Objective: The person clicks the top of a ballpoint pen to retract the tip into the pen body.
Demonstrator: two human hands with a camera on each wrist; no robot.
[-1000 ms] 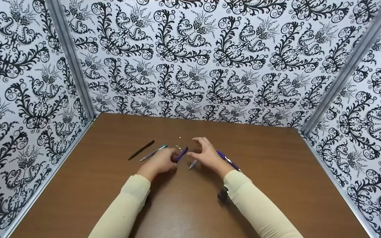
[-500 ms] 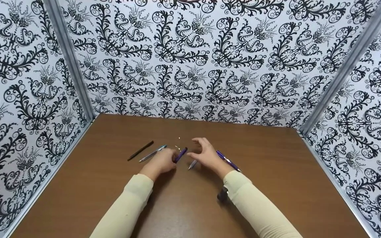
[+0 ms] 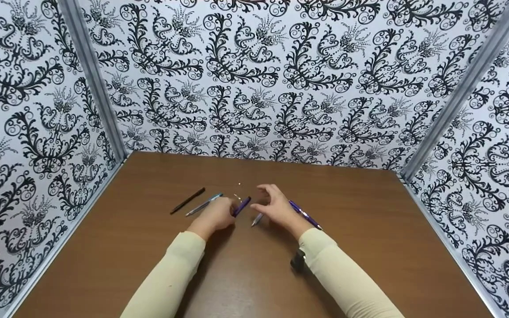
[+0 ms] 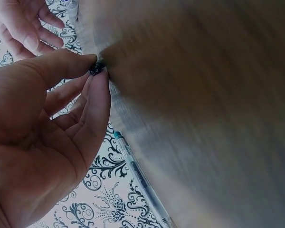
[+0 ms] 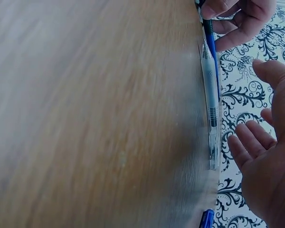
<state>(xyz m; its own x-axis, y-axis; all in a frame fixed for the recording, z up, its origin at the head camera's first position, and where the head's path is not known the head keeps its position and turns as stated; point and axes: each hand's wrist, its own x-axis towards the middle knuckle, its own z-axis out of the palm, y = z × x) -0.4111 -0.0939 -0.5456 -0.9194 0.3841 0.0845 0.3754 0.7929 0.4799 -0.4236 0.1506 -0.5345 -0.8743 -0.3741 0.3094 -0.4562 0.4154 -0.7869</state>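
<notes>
My left hand (image 3: 214, 216) pinches a purple-blue pen (image 3: 242, 206) between thumb and finger, low over the table. The left wrist view shows its dark end (image 4: 97, 69) between the fingertips. My right hand (image 3: 277, 206) has its fingers spread and holds nothing. Under that hand lies a clear pen (image 3: 256, 220), seen in full as a clear-barrelled pen (image 5: 210, 95) in the right wrist view. A second purple pen (image 3: 305, 215) lies to the right, partly behind the right wrist. Left of my left hand are a clear pen with a teal end (image 3: 199, 207) and a black pen (image 3: 187, 201).
The brown table (image 3: 254, 282) is enclosed by white walls (image 3: 259, 88) with black scrollwork and grey corner posts. A small dark device (image 3: 298, 261) sits under the right sleeve. Bright specks (image 3: 238, 197) show on the tabletop beyond the left hand.
The left hand shifted very slightly and its fingers closed in a little around the purple-blue pen. The right hand and the pens lying on the table stay in place.
</notes>
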